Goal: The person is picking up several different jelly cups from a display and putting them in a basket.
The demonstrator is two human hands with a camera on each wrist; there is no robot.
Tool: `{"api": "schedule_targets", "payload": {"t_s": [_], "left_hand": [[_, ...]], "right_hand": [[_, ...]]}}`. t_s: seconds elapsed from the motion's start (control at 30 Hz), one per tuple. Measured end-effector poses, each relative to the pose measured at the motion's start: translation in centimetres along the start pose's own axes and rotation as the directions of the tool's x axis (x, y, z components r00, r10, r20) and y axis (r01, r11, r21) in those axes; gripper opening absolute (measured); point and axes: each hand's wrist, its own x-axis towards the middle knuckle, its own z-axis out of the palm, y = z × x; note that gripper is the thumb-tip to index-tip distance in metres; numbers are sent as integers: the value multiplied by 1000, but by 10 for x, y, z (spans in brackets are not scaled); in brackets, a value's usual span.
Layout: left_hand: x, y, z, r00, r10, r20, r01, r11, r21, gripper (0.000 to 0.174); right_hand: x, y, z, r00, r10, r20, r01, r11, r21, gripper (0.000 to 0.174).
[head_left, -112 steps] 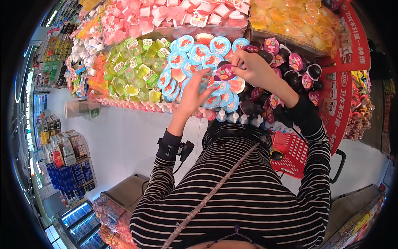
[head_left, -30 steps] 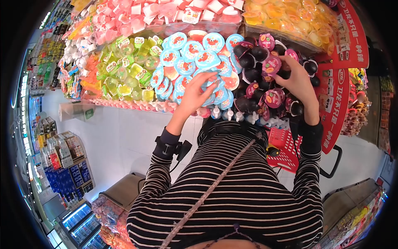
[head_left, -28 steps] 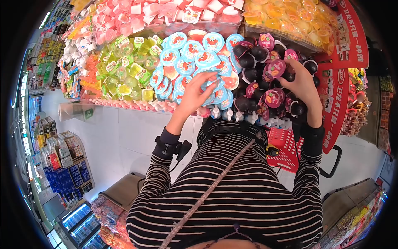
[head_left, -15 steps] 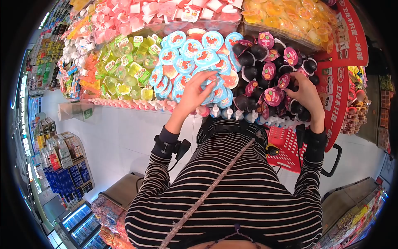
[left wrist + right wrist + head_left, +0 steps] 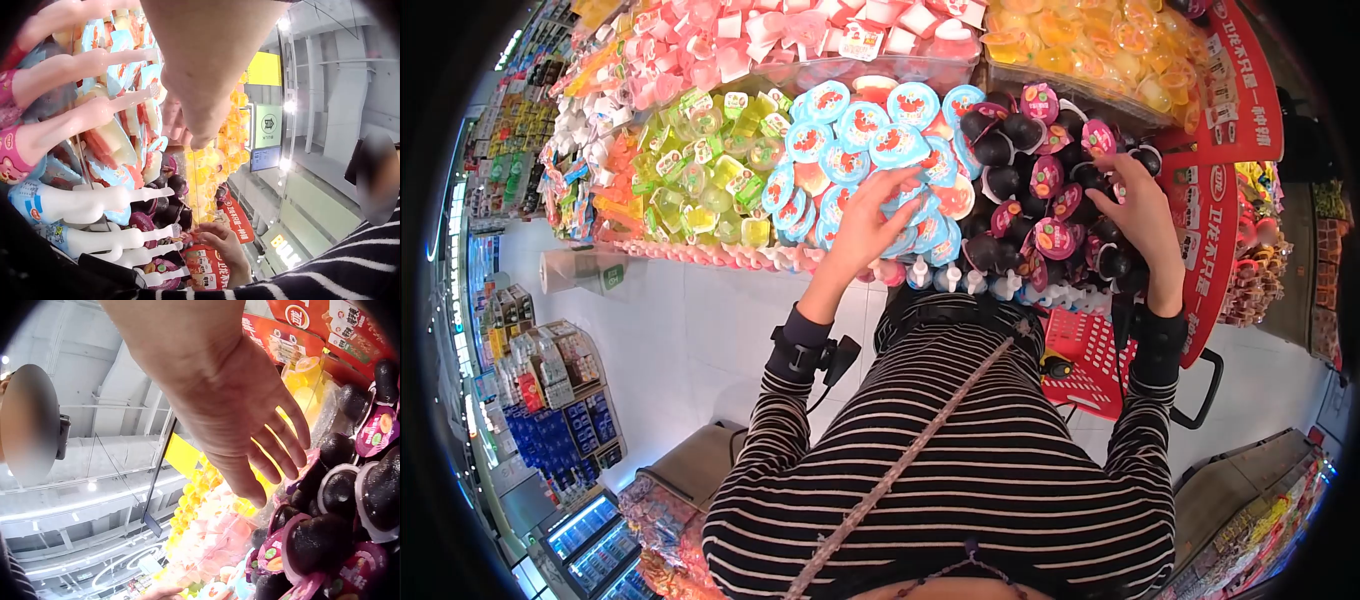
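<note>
The left hand (image 5: 868, 225) hangs with relaxed fingers at the blue-lidded jelly cups (image 5: 897, 145); whether it touches them cannot be told. In the left wrist view the left hand (image 5: 187, 119) has its fingers slightly bent, nothing seen in them. Over the right part of the dark jelly cups with purple lids (image 5: 1055, 237) is the right hand (image 5: 1142, 215), thumb and fingers apart. The right wrist view shows the right hand (image 5: 250, 425) with spread fingers and no cup held, beside the dark cups (image 5: 322, 544).
Green jelly cups (image 5: 715, 165) lie left of the blue-lidded ones. Pink cups (image 5: 800, 35) and yellow cups (image 5: 1100, 50) fill the bins behind. White-capped pouches (image 5: 948, 277) line the front edge. A red basket (image 5: 1090, 360) stands below right, near a red sign (image 5: 1215, 240).
Earlier the right hand held a purple-lidded cup over the blue lids. It moved right to the dark pile and has let go of the cup there. The left hand has barely moved since one second ago.
</note>
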Motion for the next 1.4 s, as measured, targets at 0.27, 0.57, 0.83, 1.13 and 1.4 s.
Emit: {"api": "schedule_targets", "payload": {"t_s": [0.27,0.57,0.83,1.13,1.4], "left_hand": [[3,8,-6,1000,2,10,-2,1000,-3,46],[3,4,-8,999,34,21,-34,999,9,48],[6,6,-8,999,26,44,-27,999,33,48],[20,0,-18,1000,21,6,-21,996,82,45],[49,0,-41,979,193,72,-206,902,381,40]], "right_hand": [[18,-23,7,991,-96,-96,106,988,110,43],[23,-27,16,989,-137,-56,141,988,66,46],[23,-25,20,982,-165,-92,175,978,114,41],[11,-20,29,977,-168,-133,184,976,119,38],[7,-20,29,976,-154,-151,182,964,194,34]]}}
